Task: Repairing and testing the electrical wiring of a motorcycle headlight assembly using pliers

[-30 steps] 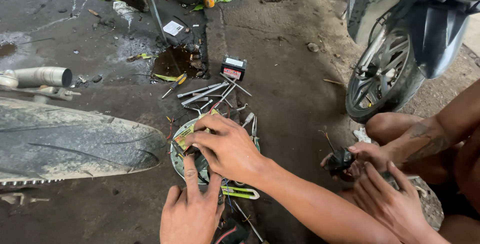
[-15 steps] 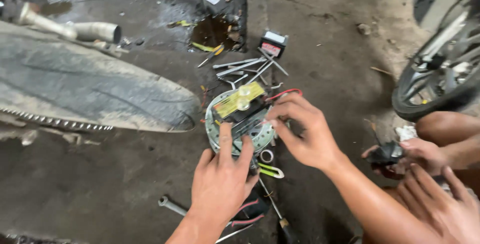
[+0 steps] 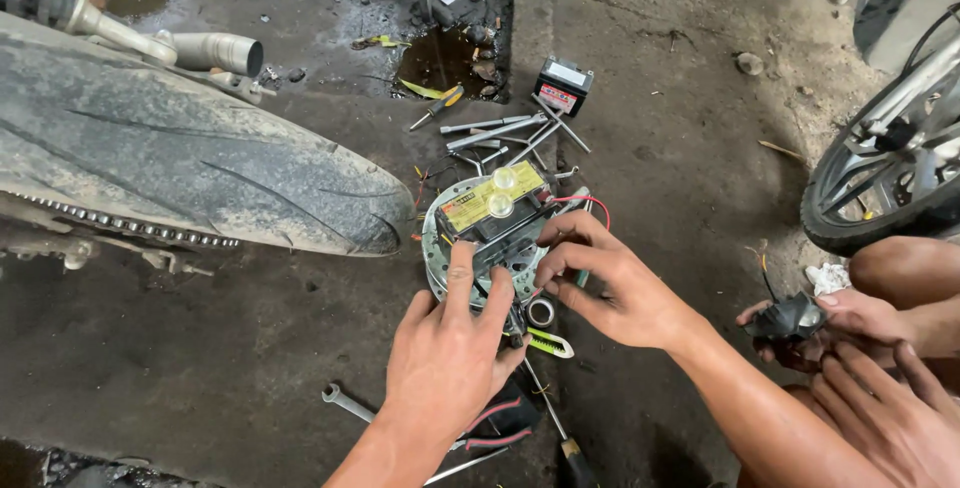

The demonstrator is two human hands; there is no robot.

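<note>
The floor is dark, oily concrete with a puddle near its far edge. A dusty tyre lies at left. At centre a yellow-labelled black part sits on a round metal disc; the left hand presses spread fingers on it, and the right hand pinches its near side. Beyond lies a small black box with a red-and-white label.

Both hands, left hand and right hand, pressed on a round metal disc lying on the floor beside a tyre
</note>
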